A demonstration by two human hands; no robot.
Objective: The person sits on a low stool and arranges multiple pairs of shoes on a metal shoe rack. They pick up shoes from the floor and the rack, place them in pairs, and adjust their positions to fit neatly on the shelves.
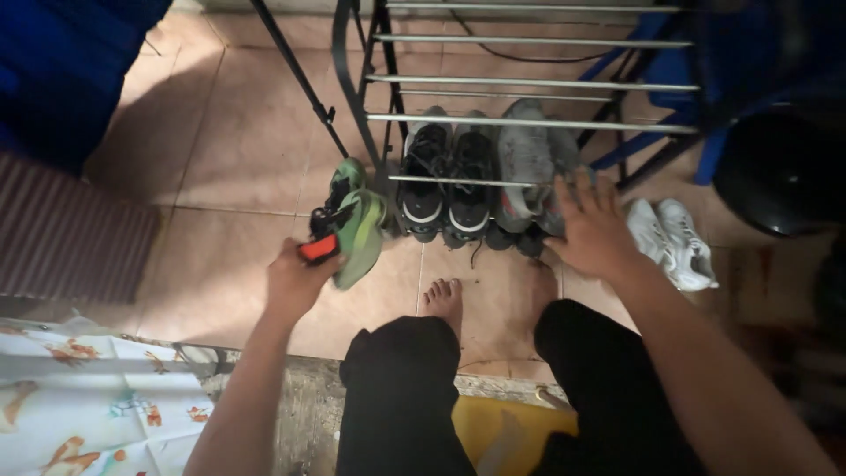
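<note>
While the person sits at the edge of a raised concrete step (317,397), both legs in black trousers (401,397) reach forward and one bare foot (442,300) rests on the tan floor tiles (238,159).

Left hand (298,284): fingers closed around the heel end of a pair of green shoes (354,220) with orange and black detail. The pair is held together, off the floor, toes pointing up and away, just beside the left front leg of the shoe rack.

Right hand (592,231): fingers spread flat, palm down, pressed on the toe end of the grey sneakers (527,172) at the right front of the rack's bottom shelf. It is not closed on anything; contact only.

Shoe rack (529,84): dark frame with silver rails, standing on the tiles ahead of the knees. Bottom shelf holds black sneakers with white trim (445,176) on its left half and the grey pair on its right half, touching side by side. The upper rails that show carry nothing.

White sneakers (674,240) lie on the floor right of the rack, near the right wrist. A dark rounded object (775,172), unclear in shadow, sits beyond them. A patterned cloth (88,397) lies at lower left, blue fabric (62,62) at upper left.
</note>
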